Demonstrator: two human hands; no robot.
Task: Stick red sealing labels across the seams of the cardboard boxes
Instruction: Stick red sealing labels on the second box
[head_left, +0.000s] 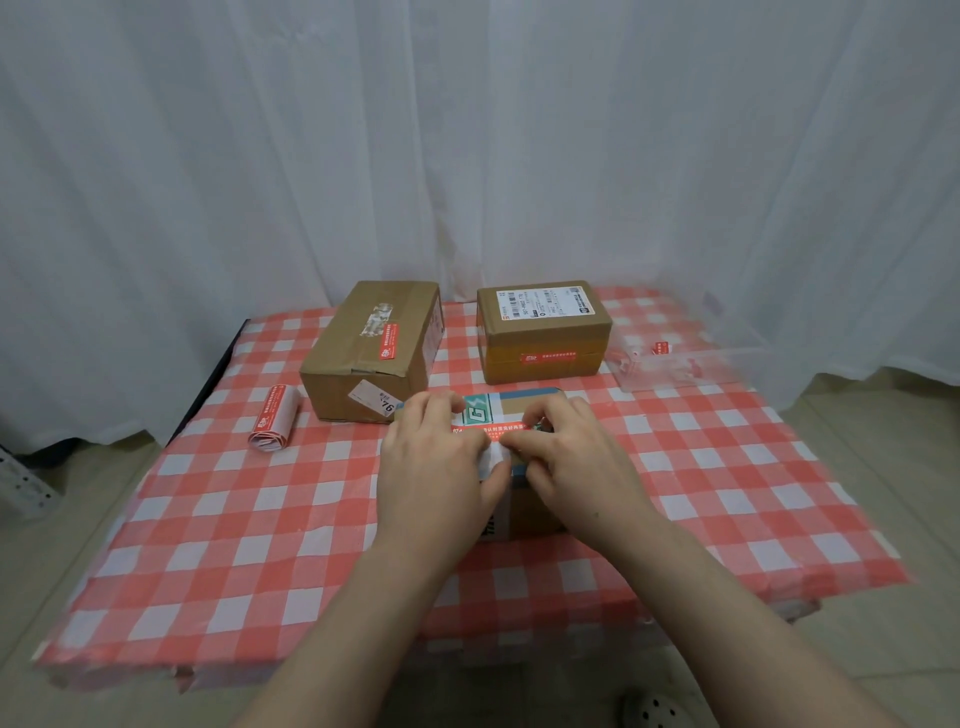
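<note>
A small cardboard box (524, 402) with blue tape and a green logo sits at the table's middle, mostly under my hands. A red sealing label (491, 429) lies across its top. My left hand (441, 457) rests on the box's left side and pinches a white strip of backing paper (496, 458) with the thumb. My right hand (569, 452) pinches the label's near edge with curled fingers. Two bigger boxes stand behind: the left box (371, 348) and the right box (543, 332), each with a red label on it. A roll of red labels (275, 418) lies at the left.
A red-and-white checked cloth (260, 545) covers the table. A clear plastic tray (691, 358) holding small red-and-white scraps sits at the back right. White curtains (467, 130) hang behind. A shoe (652, 709) shows on the floor below the table's near edge.
</note>
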